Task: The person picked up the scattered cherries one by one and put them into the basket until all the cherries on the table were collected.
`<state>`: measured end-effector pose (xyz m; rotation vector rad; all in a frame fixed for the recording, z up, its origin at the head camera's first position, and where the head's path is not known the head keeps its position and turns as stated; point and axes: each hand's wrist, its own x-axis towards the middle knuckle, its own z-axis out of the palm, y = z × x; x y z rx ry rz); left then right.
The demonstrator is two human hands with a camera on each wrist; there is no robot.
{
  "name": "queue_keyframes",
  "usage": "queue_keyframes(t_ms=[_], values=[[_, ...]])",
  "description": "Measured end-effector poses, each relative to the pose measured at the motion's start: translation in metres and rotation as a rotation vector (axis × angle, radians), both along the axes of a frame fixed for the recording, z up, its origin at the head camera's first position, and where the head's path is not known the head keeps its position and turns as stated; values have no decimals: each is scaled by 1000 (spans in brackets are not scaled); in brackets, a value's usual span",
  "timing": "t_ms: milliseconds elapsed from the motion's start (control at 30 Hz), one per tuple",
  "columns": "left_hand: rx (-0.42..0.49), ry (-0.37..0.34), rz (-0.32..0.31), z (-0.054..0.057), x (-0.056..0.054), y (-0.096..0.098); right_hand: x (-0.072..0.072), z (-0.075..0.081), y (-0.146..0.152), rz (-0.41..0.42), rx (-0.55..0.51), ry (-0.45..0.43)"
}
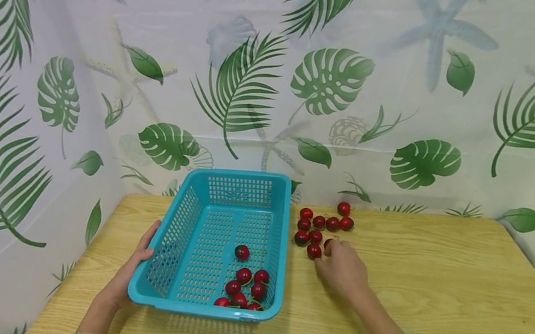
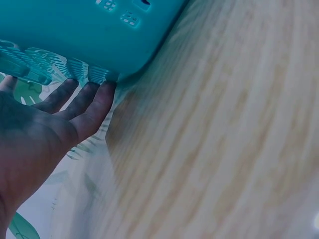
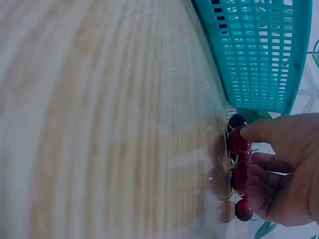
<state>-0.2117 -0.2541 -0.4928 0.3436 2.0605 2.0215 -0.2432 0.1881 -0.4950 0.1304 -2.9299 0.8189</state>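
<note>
My left hand (image 1: 128, 268) is at the left side of a blue plastic basket (image 1: 206, 314). Its thumb lies at the rim, and its extended fingers (image 2: 92, 107) touch the slotted wall in the left wrist view. Several red cherries (image 1: 243, 275) lie in the basket's near right corner, one a little farther back. To the right of the basket, my right hand (image 1: 343, 269) reaches into a group of loose cherries (image 1: 319, 221). In the right wrist view its thumb touches a dark red cherry (image 3: 239, 141), with curled fingers beside another; whether it pinches one I cannot tell.
The wooden table (image 1: 441, 281) extends widely to the right of my right arm. A white leaf-printed cloth (image 1: 284, 74) hangs behind and to the left of the table. The basket's right wall stands between the loose cherries and those inside.
</note>
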Motion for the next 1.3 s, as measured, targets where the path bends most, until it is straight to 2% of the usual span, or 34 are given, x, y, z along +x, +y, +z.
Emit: queue_keyframes(t_ms=[200, 600, 967, 1300], values=[[27, -17, -9, 0, 0, 0, 0, -2, -2, 33, 37, -29], [7, -4, 0, -1, 1, 0, 0, -3, -2, 48, 69, -75], [27, -8, -13, 0, 1, 0, -5, -6, -1, 40, 62, -63], [13, -8, 3, 0, 0, 1, -9, -11, 12, 12, -3, -65]])
